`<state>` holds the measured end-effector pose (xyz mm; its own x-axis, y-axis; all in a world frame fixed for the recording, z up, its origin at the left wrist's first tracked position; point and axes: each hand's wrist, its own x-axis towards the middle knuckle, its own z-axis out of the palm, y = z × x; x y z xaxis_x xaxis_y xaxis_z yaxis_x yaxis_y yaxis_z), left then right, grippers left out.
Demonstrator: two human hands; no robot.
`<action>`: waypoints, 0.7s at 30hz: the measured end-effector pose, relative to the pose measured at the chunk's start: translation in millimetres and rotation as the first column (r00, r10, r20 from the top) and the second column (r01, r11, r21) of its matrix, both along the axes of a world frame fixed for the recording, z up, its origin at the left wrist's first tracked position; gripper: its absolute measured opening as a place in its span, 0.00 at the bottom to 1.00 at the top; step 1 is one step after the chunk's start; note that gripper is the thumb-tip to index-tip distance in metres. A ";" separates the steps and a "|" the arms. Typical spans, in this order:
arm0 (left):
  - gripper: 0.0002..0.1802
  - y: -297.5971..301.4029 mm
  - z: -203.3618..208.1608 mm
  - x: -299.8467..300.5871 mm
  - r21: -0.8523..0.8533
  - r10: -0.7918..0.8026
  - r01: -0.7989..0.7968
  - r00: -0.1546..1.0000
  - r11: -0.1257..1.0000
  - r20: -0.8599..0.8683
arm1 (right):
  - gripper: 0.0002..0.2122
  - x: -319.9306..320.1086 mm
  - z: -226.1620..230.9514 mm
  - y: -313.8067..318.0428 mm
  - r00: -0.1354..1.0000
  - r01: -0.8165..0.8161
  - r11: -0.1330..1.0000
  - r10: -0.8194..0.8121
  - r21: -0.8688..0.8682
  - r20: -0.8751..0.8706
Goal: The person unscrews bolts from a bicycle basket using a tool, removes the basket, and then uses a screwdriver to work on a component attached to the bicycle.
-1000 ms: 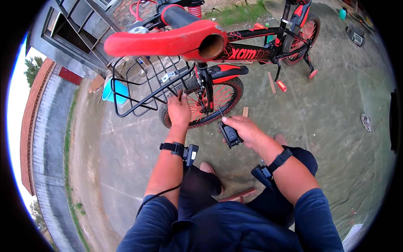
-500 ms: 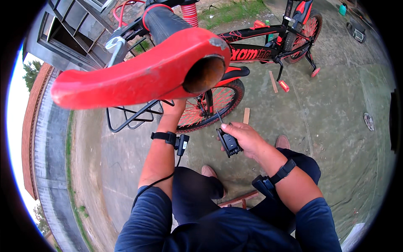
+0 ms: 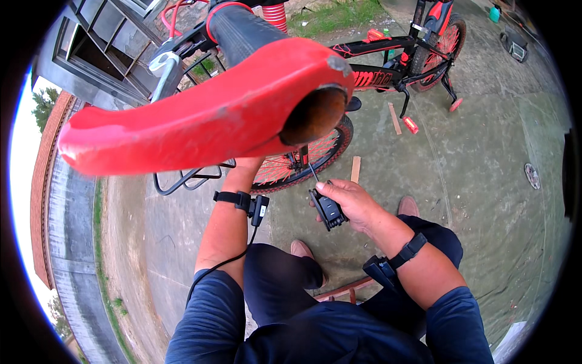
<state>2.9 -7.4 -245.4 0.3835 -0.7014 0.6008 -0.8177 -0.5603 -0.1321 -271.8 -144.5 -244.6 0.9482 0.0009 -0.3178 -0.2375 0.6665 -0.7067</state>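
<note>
A red curved handlebar end piece with a round hole fills the upper left, joined to a black grip. Behind it my left hand reaches toward the bicycle's front wheel; its fingers are hidden, so what they touch cannot be seen. My right hand is closed round a black ribbed block, perhaps a folding multi-tool, thumb on top. A thin metal rod sticks up from it toward the spokes, though contact cannot be made out.
The bicycle frame stretches back to the rear wheel. On the ground lie a red object, two wooden strips and a round disc. A black wire rack juts out at left.
The red handlebar end piece has swung nearer and slightly down to the right, hiding more of the front wheel and my left hand. My right hand has shifted slightly left and down.
</note>
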 end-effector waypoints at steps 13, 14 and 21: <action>0.11 0.9 20.6 -18.6 0.095 0.040 -0.036 0.999 0.995 -0.037 | 0.16 -0.5 0.3 3.8 1.000 -0.014 1.000 0.015 -0.013 0.019; 0.11 -0.1 18.7 -17.8 0.090 0.037 -0.034 0.999 0.995 -0.030 | 0.16 -0.8 0.1 3.4 1.000 -0.009 1.000 0.010 -0.017 0.021; 0.11 6.4 -3.9 -4.8 0.025 0.094 -0.094 0.995 0.995 0.019 | 0.16 1.0 3.6 5.7 1.000 -0.013 1.000 0.013 -0.002 0.006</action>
